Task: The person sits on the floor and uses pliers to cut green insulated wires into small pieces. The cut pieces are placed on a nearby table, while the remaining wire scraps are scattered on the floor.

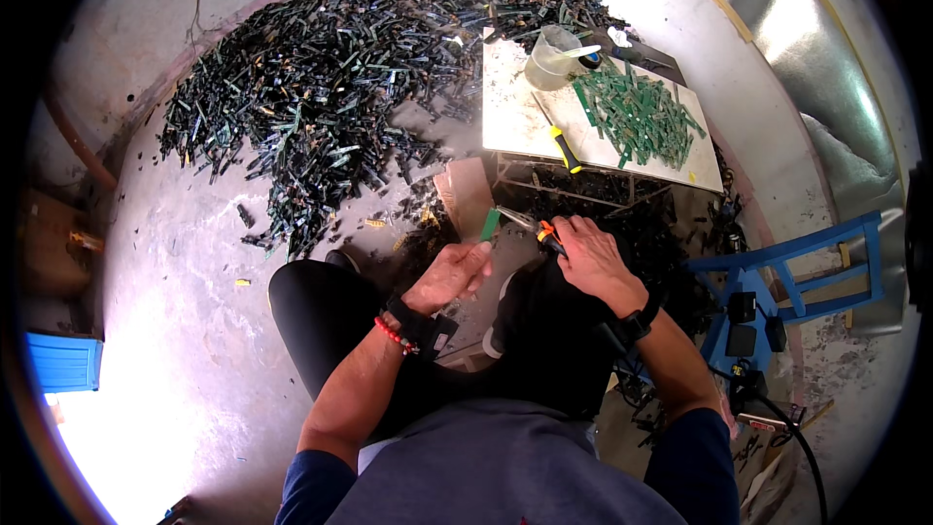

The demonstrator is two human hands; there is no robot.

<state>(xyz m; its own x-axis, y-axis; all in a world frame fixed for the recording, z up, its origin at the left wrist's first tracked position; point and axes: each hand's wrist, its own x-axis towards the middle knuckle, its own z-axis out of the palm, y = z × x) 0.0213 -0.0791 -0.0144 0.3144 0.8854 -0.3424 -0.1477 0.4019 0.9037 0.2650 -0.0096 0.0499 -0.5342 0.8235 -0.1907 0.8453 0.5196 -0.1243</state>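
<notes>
My left hand [453, 271] holds a narrow green circuit board strip [490, 224] upright between thumb and fingers. Needle-nose pliers [526, 222] with black and orange handles are gripped in my right hand [592, 257]. Their tips point left and lie at the strip's upper end; whether they touch it I cannot tell. Beyond my hands is a low white-topped table [510, 124]. On it are a heap of green board strips [645, 117], a yellow and black screwdriver [565, 149] and a cloudy plastic cup [548, 62] with a white utensil across its rim.
A large pile of dark strips and parts [313, 87] covers the floor ahead and to the left. A piece of brown cardboard [466, 193] lies near my hands. On the right stands a blue chair [787, 255] with black adapters and cables. Walls curve around the far side.
</notes>
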